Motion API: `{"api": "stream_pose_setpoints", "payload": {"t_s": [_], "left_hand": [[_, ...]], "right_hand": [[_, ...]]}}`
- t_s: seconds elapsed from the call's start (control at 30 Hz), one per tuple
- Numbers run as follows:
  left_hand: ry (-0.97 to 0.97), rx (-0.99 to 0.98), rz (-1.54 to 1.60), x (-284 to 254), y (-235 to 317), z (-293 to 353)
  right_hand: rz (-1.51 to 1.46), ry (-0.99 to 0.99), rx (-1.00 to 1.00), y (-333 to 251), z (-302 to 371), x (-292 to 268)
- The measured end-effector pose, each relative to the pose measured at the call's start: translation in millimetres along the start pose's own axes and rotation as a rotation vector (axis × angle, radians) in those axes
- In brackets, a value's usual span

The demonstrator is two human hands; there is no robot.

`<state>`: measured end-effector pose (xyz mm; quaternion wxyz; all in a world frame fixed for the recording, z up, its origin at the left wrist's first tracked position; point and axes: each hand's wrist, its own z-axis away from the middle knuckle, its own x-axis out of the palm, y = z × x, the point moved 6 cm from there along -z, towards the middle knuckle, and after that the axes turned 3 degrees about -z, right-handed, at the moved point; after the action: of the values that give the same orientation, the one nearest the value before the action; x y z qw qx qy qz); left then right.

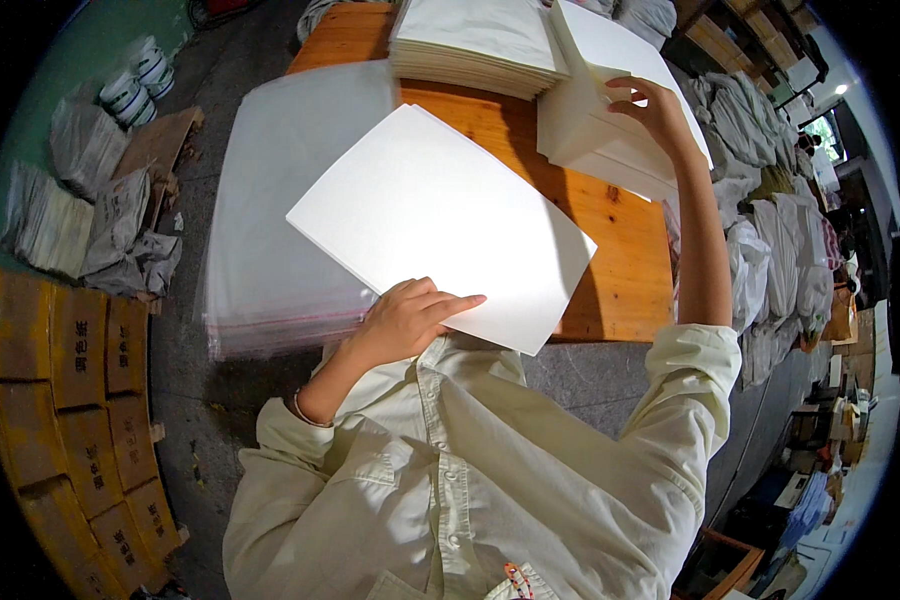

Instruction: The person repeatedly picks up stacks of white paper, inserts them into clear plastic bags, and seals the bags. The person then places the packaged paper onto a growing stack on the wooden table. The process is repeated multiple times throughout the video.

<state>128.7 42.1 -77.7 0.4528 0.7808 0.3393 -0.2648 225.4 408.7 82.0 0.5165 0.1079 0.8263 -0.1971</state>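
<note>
A thin stack of white paper sheets (440, 220) lies tilted in front of me, over the table and some clear plastic bags (300, 180). My left hand (415, 318) grips its near edge, with one finger stretched across the top sheet. At the far right, my right hand (655, 108) is at the corner of a tall stack of white paper (595, 140). Its fingers curl around the edge of some upper sheets there; the exact grip is partly hidden. The clear bags lie flat in a pile at the table's left, their near ends marked by a reddish strip.
Another thick paper stack (475, 45) stands at the back of the orange wooden table (620, 260). Brown cartons (80, 380) are piled on the floor at left, below wrapped bundles (55, 220) and white buckets (135, 85). Plastic-covered heaps (760, 220) line the right side.
</note>
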Motion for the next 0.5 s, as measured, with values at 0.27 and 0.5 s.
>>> {"api": "stream_pose_setpoints", "payload": {"t_s": [0.27,0.5], "left_hand": [[-0.008,-0.004,-0.006,1.3,-0.6,0.9],[-0.02,-0.012,-0.001,0.8,-0.6,1.6]], "right_hand": [[0.032,0.109,0.009,13.5,0.6,0.5],[0.226,0.398,-0.034,-25.7,14.9,-3.5]]}}
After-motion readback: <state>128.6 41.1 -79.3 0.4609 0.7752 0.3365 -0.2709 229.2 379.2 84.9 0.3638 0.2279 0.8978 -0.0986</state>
